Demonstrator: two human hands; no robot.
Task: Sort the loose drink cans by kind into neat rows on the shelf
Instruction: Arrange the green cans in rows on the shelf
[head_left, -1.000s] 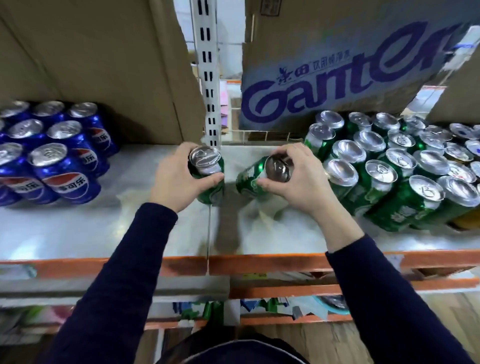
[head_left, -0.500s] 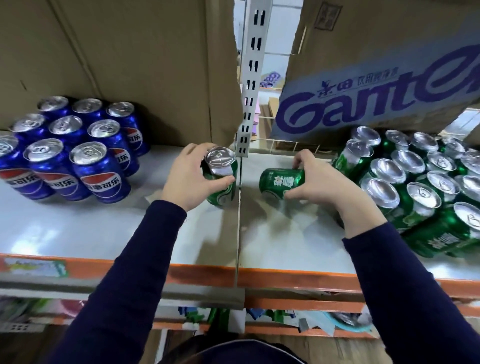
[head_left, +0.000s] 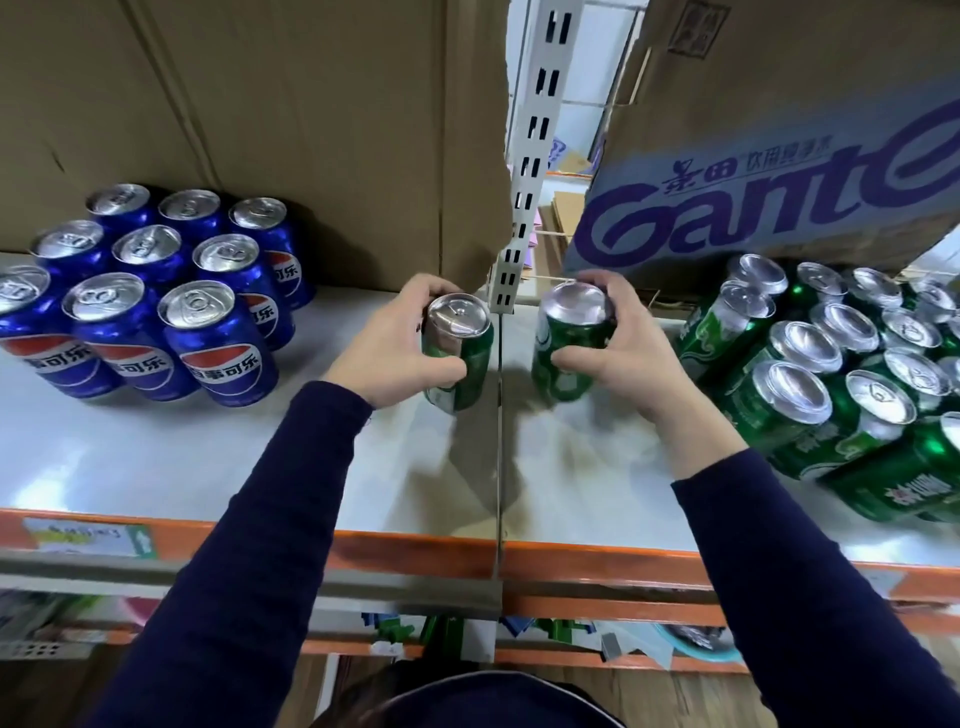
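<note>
"So, what does the head camera give you?"

"I'm looking down at a pale shelf (head_left: 156, 457) with an orange front rail (head_left: 415, 556). Both hands are out over the middle of it, each wrapped round its own can."

"Which hand has what?"

"My left hand (head_left: 387, 348) grips a green can (head_left: 462, 364), with the fingers round the far side and the thumb across the near side. The silver top tips toward the camera. My right hand (head_left: 631, 358) clamps a second green can (head_left: 563, 348), with the fingers curled over its top rim and the thumb pressed across its body."

"Where do the two sit?"

"They are on either side of the seam (head_left: 500, 467) between the two shelf panels, close together but not touching. They are just in front of the white slotted upright (head_left: 524, 182). I cannot tell whether either base rests on the shelf."

"And the rest of the stock?"

"At the left, blue Pepsi cans (head_left: 156, 291) stand upright in tight rows, well apart from my left hand. They back onto a plain cardboard box (head_left: 260, 130). At the right, a packed group of green cans (head_left: 831, 374) sits near my right wrist. The rear ones are tucked under the edge of a Ganten carton (head_left: 779, 156)."

"Anything lower down?"

"Dark blue sleeves (head_left: 249, 519) cover both arms. Below the rail is a lower shelf of goods too blurred to name."
</note>
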